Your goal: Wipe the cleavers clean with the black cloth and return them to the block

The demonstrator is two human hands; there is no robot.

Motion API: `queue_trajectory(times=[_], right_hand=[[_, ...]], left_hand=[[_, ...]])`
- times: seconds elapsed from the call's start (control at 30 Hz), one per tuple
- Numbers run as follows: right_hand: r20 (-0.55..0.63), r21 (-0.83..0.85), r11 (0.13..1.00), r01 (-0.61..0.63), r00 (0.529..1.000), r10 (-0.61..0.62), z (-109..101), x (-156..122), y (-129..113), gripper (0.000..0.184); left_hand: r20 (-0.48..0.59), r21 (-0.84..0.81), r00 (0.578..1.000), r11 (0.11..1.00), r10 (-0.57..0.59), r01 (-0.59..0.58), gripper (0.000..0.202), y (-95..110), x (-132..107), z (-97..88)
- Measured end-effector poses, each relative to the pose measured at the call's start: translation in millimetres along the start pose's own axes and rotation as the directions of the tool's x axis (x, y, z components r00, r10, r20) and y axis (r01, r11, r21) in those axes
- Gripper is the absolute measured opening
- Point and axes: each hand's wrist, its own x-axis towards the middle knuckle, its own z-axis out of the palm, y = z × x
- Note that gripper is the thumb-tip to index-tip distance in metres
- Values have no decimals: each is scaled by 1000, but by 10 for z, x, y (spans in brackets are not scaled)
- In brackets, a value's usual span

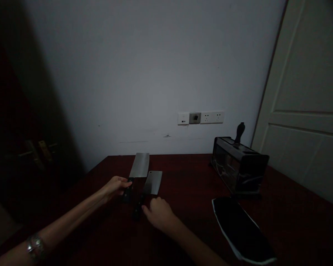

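Observation:
Two cleavers lie side by side on the dark red table, their blades pointing away from me. My left hand [117, 186] is closed on the black handle of the larger cleaver [140, 165], thumb on top. The smaller cleaver [153, 182], which has a hole near the blade's far corner, lies just to its right and nearer to me. Curled fingers of my right hand [159, 214] close at its dark handle, the thumb against the side. The undersides of these fingers are hidden.
At the right of the table [183, 177] stands a dark knife block [240, 166] with clear sides and one black handle sticking up. In front of it lies a black, pale-edged flat piece [241, 229]. Wall sockets [200, 118] sit behind; a white door [308, 111] is at right.

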Motion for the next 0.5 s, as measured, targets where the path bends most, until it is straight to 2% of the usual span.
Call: queue_trajectory(times=[0.07, 0.17, 0.27, 0.37, 0.5], right_hand=[[-42, -118, 993, -18, 999, 13, 48, 12, -99, 44], [-33, -146, 988, -51, 998, 47, 106, 78, -218, 54], [-48, -151, 983, -102, 994, 96, 147, 158, -267, 56], [-63, -125, 981, -151, 987, 144, 184, 217, -284, 52], [-37, -79, 982, -170, 985, 167, 235, 265, -347, 48]], left_hand=[[-30, 17, 999, 999, -33, 34, 34, -103, 20, -142], [-75, 30, 995, 997, -66, 68, 36, -232, 26, -305], [-93, 12, 991, 995, -97, 99, 36, -361, 30, -414], [-94, -12, 986, 991, -137, 137, 36, -476, 39, -452], [-143, 2, 980, 990, -136, 138, 36, -521, 15, -388]])
